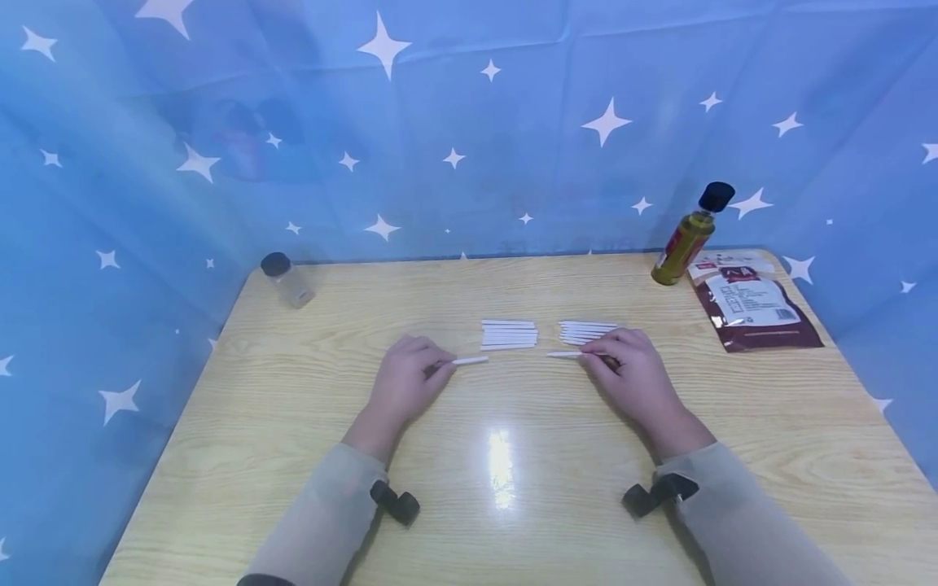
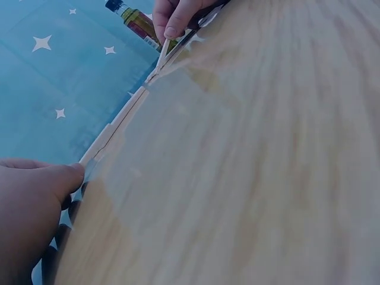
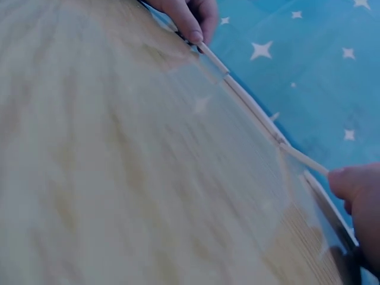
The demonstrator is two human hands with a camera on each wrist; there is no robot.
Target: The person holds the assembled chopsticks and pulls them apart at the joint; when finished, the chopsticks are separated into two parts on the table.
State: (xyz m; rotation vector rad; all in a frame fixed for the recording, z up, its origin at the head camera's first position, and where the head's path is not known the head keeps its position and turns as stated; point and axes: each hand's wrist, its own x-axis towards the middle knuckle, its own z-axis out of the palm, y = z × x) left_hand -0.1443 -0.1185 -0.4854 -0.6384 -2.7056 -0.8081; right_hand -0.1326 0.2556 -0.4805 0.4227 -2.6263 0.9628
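My left hand (image 1: 411, 375) pinches one end of a thin white stick (image 1: 471, 360), which points right just above the table. A second white stick (image 1: 564, 354) is pinched by my right hand (image 1: 632, 374) and points left toward the first, with a gap between their tips. Just beyond the left stick lies a row of several white sticks (image 1: 509, 334), side by side. Another such row (image 1: 584, 330) lies beside it, its right end partly hidden by my right hand. In the right wrist view the right hand's stick (image 3: 304, 159) slants down toward the tabletop.
At the back left of the wooden table (image 1: 308, 456) stands a small clear jar (image 1: 294, 286) with a black lid. A dark-capped bottle (image 1: 684, 246) of yellowish liquid and a brown-and-white packet (image 1: 755, 303) are at the back right. A blue star-patterned curtain (image 1: 469, 195) hangs behind.
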